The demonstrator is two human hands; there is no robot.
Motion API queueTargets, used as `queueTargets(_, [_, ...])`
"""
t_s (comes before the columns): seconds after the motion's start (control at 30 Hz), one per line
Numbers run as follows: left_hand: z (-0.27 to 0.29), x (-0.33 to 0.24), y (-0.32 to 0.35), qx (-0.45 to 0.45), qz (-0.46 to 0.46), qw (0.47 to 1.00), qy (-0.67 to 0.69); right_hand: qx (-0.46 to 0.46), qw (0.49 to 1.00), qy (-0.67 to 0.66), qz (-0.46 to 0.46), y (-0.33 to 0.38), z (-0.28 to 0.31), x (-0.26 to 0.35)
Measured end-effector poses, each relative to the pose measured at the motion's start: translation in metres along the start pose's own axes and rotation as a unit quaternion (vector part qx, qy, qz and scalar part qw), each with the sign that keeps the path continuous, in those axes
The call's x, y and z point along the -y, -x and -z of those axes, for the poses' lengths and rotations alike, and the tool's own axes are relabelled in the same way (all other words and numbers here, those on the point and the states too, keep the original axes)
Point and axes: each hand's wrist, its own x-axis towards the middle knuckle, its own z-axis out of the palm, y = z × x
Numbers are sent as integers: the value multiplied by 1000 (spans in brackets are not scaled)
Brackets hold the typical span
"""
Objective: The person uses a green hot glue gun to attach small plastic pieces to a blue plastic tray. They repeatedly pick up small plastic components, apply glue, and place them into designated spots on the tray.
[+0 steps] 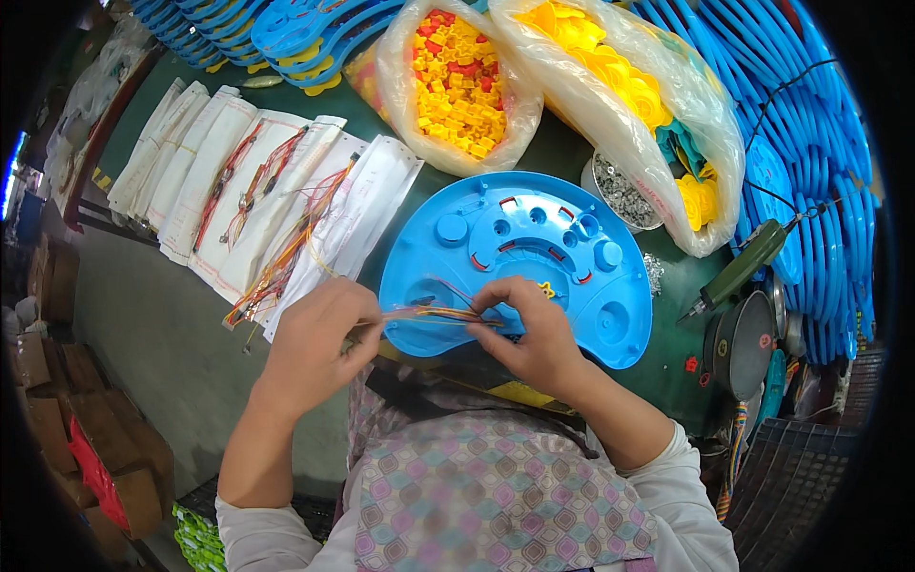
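Landmark: blue shell point(534, 205), lying on the green table point(677, 329). Wire bundle point(431, 313) is stretched over the shell's near edge, toward its left half. Left hand point(324, 334), just left of the shell, has the bundle's left end pinched between thumb and fingers. Right hand point(534, 336), over the shell's near middle, pinches the other end, thumb against fingertips. Yellow star piece point(546, 289) sits in the shell just beyond the right hand. Left of shell: white paper packets point(181, 208) in a row, loose wires point(303, 238) on top. Beyond shell: clear bag point(396, 71) of small yellow and red parts point(460, 95). Beyond-right: tin point(598, 181) of small metal parts point(620, 194). Farther right of shell: green-handled tool point(753, 257), and a dark round pan point(746, 348) nearer the wearer.
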Motion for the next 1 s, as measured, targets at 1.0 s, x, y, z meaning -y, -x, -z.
queueTargets(1.0, [-1,-18,-18,5,-71,997,32,-48,854,-477,-200,-12,-17,19])
